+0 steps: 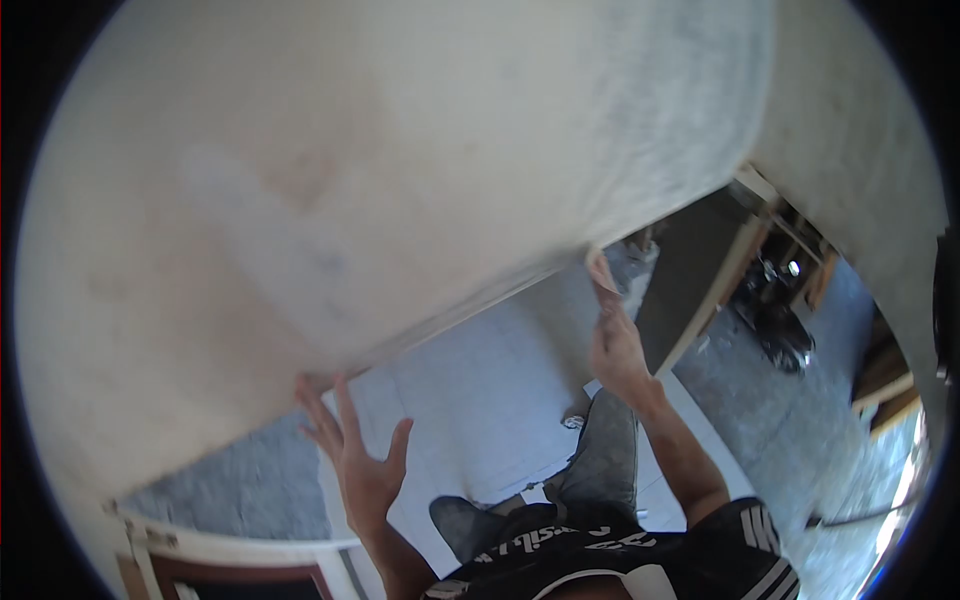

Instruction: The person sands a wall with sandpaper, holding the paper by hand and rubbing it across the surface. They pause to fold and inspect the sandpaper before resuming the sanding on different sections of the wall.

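Observation:
A large beige panel or wall surface [480, 130] fills the upper part of the view, with a pale whitish patch and grey smears towards its right side. My left hand [368, 465] has its fingers spread, the tips right at the panel's lower edge and the thumb held apart. Further right, my right hand [618, 345] is closed with its fingers pointing up at that same edge. In it shows a small tan sheet-like piece [600, 268], pressed against the edge; its exact kind I cannot tell.
Below the edge lies a white tiled surface [450, 420], with my legs in grey trousers [605, 450] over it. On the right a dark motorbike [780, 320] stands on a bluish-grey floor [730, 420] near wooden pieces [885, 395]. A brown-framed opening [240, 580] is at lower left.

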Available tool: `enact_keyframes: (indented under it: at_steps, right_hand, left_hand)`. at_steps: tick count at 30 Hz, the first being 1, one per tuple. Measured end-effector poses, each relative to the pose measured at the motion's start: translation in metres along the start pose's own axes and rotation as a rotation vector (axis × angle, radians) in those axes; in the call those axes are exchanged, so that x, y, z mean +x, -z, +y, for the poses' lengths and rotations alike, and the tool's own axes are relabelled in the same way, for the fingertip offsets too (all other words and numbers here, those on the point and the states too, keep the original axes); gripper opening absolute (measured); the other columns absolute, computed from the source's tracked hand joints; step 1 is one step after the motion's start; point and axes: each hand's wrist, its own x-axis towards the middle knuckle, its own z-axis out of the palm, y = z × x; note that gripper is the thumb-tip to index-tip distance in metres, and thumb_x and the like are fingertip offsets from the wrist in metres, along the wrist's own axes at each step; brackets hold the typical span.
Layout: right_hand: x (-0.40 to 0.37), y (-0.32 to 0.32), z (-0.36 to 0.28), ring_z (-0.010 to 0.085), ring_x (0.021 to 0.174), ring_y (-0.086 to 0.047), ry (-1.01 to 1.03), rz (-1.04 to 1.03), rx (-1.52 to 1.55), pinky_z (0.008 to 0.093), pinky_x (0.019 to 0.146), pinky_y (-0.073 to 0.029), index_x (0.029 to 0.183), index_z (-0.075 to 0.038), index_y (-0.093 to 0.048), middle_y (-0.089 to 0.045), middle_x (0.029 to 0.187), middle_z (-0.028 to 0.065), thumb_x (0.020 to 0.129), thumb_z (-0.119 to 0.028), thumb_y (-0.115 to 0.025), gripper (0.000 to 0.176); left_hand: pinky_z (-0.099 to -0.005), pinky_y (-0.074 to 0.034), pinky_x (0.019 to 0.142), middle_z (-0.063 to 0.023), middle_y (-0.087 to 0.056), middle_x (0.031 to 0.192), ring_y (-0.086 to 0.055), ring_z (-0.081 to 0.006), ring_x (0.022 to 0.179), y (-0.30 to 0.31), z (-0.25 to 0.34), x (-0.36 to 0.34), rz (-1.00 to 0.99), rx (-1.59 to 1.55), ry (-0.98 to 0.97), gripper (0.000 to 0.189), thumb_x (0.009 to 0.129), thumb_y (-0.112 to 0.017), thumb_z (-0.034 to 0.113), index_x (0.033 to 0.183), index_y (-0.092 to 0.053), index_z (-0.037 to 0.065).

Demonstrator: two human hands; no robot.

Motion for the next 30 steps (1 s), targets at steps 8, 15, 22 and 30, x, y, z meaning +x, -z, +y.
enact_keyframes:
  at_steps: [8,15,22,30]
  right_hand:
    - [-0.098,-0.062,0.008,0.0314,0.118,-0.053,-0.469,-0.035,0.162,0.0361,0.1,-0.039,0.133,0.007,-0.044,-0.055,0.125,0.0222,0.098,-0.005,-0.045,0.037]
    - [-0.139,-0.092,0.035,0.0171,0.096,-0.058,-0.569,-0.193,0.367,0.0306,0.085,-0.046,0.124,0.006,-0.05,-0.061,0.109,0.0117,0.098,-0.005,-0.047,0.028]
    - [-0.148,-0.105,0.019,0.0201,0.091,-0.058,-0.568,-0.345,0.42,0.0332,0.083,-0.046,0.125,0.006,-0.047,-0.06,0.104,0.0148,0.097,-0.003,-0.045,0.03]
    - [-0.16,-0.11,0.026,0.0195,0.093,-0.061,-0.602,-0.46,0.421,0.0315,0.083,-0.048,0.129,0.006,-0.046,-0.062,0.107,0.015,0.098,-0.005,-0.047,0.033]
  left_hand:
    - [-0.0639,-0.007,0.113,-0.0209,-0.008,0.16,-0.004,-0.042,0.147,0.004,-0.009,-0.002,-0.019,-0.03,0.007,0.086,0.082,-0.074,0.033,0.152,-0.028,0.012]
    - [-0.0668,-0.01,0.112,-0.019,-0.009,0.16,-0.006,-0.042,0.147,-0.004,-0.013,0.0,-0.005,0.03,0.057,0.086,0.082,-0.074,0.037,0.152,-0.028,0.017]
    - [-0.0695,-0.011,0.11,-0.0191,-0.011,0.16,-0.007,-0.0436,0.147,-0.01,-0.014,-0.002,0.039,0.05,0.042,0.087,0.08,-0.075,0.036,0.152,-0.029,0.016]
    - [-0.0706,-0.014,0.109,-0.0234,-0.006,0.159,-0.009,-0.0442,0.146,-0.018,-0.002,0.004,0.149,-0.088,0.068,0.087,0.08,-0.077,0.029,0.151,-0.03,0.013]
